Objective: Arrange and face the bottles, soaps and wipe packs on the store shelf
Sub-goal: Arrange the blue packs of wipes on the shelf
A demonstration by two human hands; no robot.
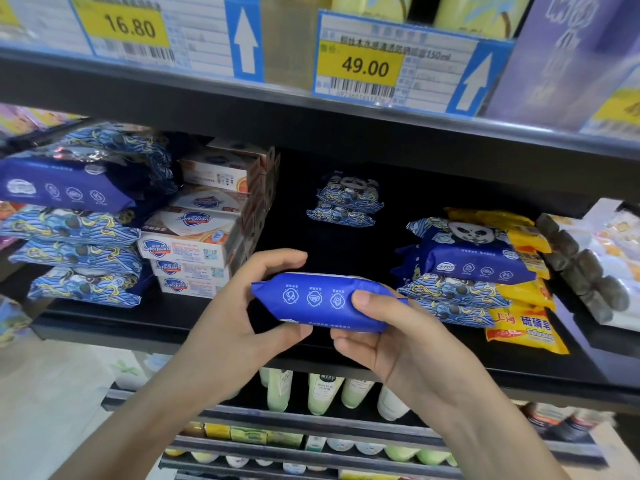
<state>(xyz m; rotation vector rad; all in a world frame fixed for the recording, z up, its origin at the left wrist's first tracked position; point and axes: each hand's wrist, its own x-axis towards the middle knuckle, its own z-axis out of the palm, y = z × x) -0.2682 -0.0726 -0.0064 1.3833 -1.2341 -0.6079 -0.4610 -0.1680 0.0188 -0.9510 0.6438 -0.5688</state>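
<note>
A blue wipe pack (322,303) is held level in front of the shelf (221,327), clamped at its ends by the left hand (242,317) and the right hand (384,337). It is best set squarely, printed face forward, in the gap between the stacks. "Safeguard" is read on the soap boxes (194,251), and 16.80 and 49.00 on the price tags (367,69)

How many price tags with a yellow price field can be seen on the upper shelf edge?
2. One reads 16.80 at upper left; one reads 49.00 at upper centre. A yellow patch at the right edge may be a third, cut off.
</note>
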